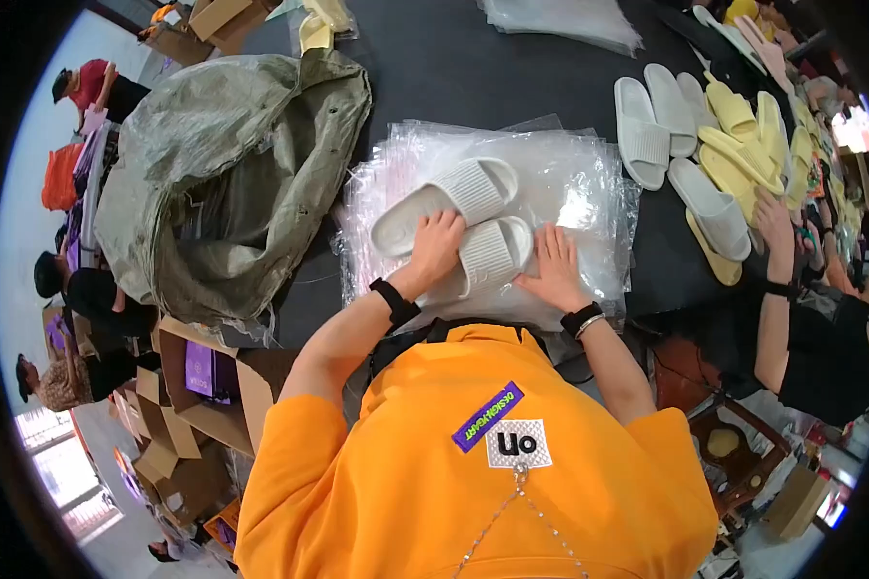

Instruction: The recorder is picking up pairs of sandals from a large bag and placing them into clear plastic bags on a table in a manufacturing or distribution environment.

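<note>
A pair of pale grey-white slide slippers, one farther (468, 193) and one nearer (492, 259), lies on a stack of clear plastic bags (589, 174) on the dark table. Over the inner edges of the pair, my left hand (438, 241) is closed, fingers curled on the farther slipper. Part of the nearer slipper's sole is hidden by that hand and wrist. My right hand (556, 268) lies flat on the top bag with fingers apart, just right of the nearer slipper's toe, and holds nothing.
A large grey-green woven sack (203, 125) slumps open on the left. More white slippers (639, 135) and yellow slippers (743, 154) are heaped at the right, where another person's hand (774, 222) reaches in. Another bag stack (565, 21) lies at the far edge. A cardboard box (251, 386) stands lower left.
</note>
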`<state>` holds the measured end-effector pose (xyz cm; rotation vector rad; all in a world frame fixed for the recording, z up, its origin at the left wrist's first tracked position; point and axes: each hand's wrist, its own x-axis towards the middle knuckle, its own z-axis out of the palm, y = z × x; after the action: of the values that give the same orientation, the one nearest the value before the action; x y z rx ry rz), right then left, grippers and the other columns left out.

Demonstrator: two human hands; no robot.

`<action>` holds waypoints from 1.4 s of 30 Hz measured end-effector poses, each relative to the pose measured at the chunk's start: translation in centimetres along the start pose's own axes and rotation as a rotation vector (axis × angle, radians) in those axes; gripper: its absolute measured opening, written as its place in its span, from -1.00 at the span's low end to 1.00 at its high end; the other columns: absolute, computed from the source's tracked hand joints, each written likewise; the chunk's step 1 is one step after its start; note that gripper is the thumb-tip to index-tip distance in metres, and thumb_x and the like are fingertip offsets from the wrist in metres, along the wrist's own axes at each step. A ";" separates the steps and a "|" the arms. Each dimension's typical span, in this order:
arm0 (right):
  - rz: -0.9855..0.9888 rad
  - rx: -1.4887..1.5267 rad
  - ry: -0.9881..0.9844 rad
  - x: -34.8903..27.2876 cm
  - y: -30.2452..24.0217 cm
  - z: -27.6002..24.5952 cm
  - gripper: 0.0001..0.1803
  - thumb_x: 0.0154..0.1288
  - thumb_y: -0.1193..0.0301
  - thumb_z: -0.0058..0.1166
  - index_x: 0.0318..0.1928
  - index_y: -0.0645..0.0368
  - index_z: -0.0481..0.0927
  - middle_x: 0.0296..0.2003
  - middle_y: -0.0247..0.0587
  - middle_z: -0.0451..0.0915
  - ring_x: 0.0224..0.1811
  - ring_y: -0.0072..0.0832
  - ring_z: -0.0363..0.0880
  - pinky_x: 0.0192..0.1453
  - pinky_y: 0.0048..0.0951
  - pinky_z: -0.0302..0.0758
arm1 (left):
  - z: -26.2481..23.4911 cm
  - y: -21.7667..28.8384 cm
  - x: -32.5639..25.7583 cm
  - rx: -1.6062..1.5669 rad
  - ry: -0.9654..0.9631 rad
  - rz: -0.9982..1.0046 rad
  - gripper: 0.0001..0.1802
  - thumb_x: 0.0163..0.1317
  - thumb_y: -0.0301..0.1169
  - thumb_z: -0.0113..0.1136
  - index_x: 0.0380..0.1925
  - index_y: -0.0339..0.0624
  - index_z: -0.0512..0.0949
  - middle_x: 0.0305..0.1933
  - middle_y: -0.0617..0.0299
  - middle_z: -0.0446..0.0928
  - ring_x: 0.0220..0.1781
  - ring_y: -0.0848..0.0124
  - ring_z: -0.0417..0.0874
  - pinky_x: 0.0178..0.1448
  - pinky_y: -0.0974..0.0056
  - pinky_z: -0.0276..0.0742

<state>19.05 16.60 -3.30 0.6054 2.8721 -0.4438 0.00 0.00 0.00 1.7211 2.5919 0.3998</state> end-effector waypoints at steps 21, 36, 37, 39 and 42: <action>0.407 1.294 0.142 2.1 -0.1 -3.8 -0.43 0.32 0.25 -0.17 0.28 0.15 0.10 -0.01 -0.08 0.40 0.09 -0.33 0.33 0.18 -0.42 0.22 | -1.4 1.1 3.1 -0.257 0.087 -0.020 -0.76 -0.17 -0.56 0.02 -0.38 -0.17 0.43 -0.30 0.16 0.41 -0.18 0.18 0.41 -0.16 0.13 0.26; 0.012 1.334 -0.130 2.4 0.1 -1.8 -0.51 0.06 0.54 0.06 0.07 0.35 0.34 -0.02 -0.18 0.46 0.04 -0.51 0.37 0.10 -0.53 0.29 | -2.3 -0.1 1.3 -0.856 -0.432 0.053 -0.66 -0.07 -0.52 0.05 -0.20 -0.17 0.43 -0.20 0.12 0.44 -0.06 0.14 0.41 0.06 0.15 0.25; 0.017 1.327 -0.112 2.1 0.4 -1.8 -0.51 0.06 0.54 0.06 0.07 0.35 0.34 -0.02 -0.18 0.46 0.04 -0.51 0.37 0.10 -0.53 0.29 | -2.5 -0.6 1.1 -1.205 -0.586 -0.117 -0.62 -0.04 -0.52 0.07 -0.12 -0.17 0.43 -0.14 0.13 0.45 -0.01 0.15 0.40 0.15 0.15 0.22; 0.085 1.345 -0.110 1.9 1.0 -2.0 -0.52 -0.01 0.59 0.03 0.02 0.37 0.38 -0.08 -0.17 0.50 -0.01 -0.48 0.41 0.08 -0.54 0.31 | -2.3 -3.0 0.5 -1.334 -0.411 -0.233 -0.60 -0.01 -0.51 0.08 -0.07 -0.18 0.42 -0.10 0.13 0.44 0.01 0.17 0.41 0.18 0.18 0.22; 0.100 1.311 -0.084 2.0 1.4 -3.0 -0.56 0.00 0.60 0.01 -0.01 0.34 0.40 -0.11 -0.19 0.51 -0.04 -0.48 0.43 0.06 -0.53 0.31 | -0.8 -3.8 0.5 -1.031 -0.007 -0.254 -0.60 0.03 -0.51 0.08 -0.04 -0.20 0.42 -0.05 0.12 0.43 -0.02 0.16 0.43 0.17 0.20 0.26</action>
<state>17.50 19.55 -1.31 0.7983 2.0840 -2.2424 -3.73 -1.11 -0.01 0.9926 1.9107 1.3712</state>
